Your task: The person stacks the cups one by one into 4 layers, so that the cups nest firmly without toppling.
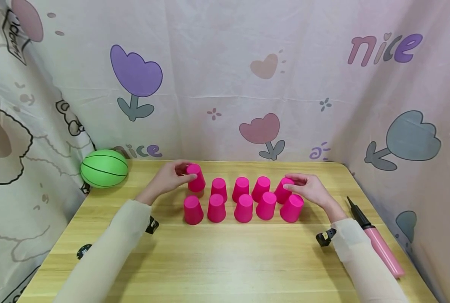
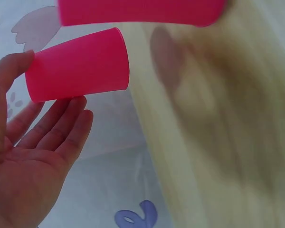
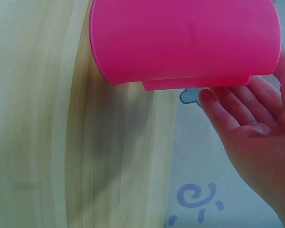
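Pink cups stand upside down in two rows, front cups (image 1: 244, 208) and back cups (image 1: 241, 188). My left hand (image 1: 170, 176) pinches the leftmost back cup (image 1: 197, 180) between thumb and fingers, slightly above the tabletop. In the left wrist view this cup (image 2: 80, 66) lies between the thumb and the fingertips (image 2: 78, 102). My right hand (image 1: 311, 189) holds the rightmost back cup (image 1: 281, 193) near its top. In the right wrist view a front cup (image 3: 185, 40) hides most of the held cup (image 3: 194, 84), with my fingers (image 3: 216, 107) at its side.
On the wooden table (image 1: 225, 261), a green ball (image 1: 104, 168) sits at the back left. A pink and black hand pump (image 1: 384, 250) lies along the right edge. A small black disc (image 1: 83, 251) is by the left forearm. Printed cloth (image 1: 210, 63) hangs behind.
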A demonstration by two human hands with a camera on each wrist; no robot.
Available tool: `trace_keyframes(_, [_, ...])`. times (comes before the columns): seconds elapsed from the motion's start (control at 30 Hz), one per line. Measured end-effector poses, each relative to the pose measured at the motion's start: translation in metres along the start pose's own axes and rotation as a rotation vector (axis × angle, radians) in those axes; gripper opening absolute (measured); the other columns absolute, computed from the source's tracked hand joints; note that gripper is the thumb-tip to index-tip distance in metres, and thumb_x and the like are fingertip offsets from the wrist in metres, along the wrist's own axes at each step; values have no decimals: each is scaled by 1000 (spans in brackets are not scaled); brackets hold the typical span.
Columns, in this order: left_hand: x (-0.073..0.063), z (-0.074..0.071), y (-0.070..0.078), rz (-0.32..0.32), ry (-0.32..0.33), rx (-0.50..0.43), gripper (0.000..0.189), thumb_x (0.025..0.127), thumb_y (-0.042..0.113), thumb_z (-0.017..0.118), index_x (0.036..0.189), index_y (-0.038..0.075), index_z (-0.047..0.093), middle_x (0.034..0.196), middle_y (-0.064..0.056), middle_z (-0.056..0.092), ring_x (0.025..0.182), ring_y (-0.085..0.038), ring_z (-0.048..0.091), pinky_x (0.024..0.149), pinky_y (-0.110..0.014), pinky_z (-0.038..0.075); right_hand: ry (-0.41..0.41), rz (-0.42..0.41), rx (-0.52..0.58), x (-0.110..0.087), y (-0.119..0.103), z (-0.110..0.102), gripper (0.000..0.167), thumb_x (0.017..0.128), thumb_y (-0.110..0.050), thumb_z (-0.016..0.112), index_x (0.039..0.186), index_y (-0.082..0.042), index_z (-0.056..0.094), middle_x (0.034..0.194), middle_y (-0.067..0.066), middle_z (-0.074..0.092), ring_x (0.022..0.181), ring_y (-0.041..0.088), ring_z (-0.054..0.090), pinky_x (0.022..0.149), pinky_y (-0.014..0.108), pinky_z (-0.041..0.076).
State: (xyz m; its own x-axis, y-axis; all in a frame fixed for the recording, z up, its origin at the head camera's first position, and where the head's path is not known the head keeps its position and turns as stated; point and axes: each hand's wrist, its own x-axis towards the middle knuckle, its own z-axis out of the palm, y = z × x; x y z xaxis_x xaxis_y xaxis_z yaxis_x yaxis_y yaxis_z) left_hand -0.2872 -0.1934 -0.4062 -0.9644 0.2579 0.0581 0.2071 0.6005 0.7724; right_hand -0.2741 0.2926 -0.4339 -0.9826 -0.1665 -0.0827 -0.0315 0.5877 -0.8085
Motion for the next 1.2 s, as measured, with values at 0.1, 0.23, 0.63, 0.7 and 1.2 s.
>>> trace_keyframes(0.1, [10, -3, 8, 6, 10, 9, 54, 93, 33, 81, 138, 9, 63, 125, -15, 71, 114, -33, 68, 94, -45, 63, 0, -8, 0, 0, 0, -1, 67, 94, -44, 79, 147, -7, 61, 141, 19, 68, 128, 38, 68, 104, 43, 59])
trace_keyframes(0.23, [25, -3, 18, -5, 12, 9, 51, 93, 31, 81, 136, 10, 64, 126, -14, 70, 114, -33, 67, 94, -45, 63, 1, -8, 5, -1, 0, -1, 67, 94, -43, 79, 147, -7, 61, 141, 19, 68, 128, 37, 68, 104, 43, 59])
trace_keyframes(0.63, [72, 7, 50, -86, 21, 56, 46, 95, 28, 78, 132, 6, 62, 126, -17, 67, 114, -34, 63, 96, -46, 61, -6, -7, 0, -3, 0, -1, 69, 95, -45, 78, 149, -7, 59, 142, 19, 67, 129, 37, 67, 104, 42, 59])
trace_keyframes(0.7, [78, 9, 53, -95, 25, 64, 45, 95, 28, 78, 130, 7, 62, 124, -17, 67, 112, -34, 63, 95, -46, 61, -5, -9, 2, -3, 0, 0, 68, 95, -44, 78, 149, -8, 59, 142, 19, 67, 129, 37, 67, 104, 43, 59])
trace_keyframes(1.2, [108, 31, 58, -164, 70, 32, 43, 94, 25, 79, 130, 5, 65, 123, -15, 67, 112, -32, 62, 94, -43, 62, -3, -9, -2, -3, -1, 3, 66, 96, -42, 77, 149, -6, 59, 142, 20, 67, 127, 37, 68, 101, 36, 61])
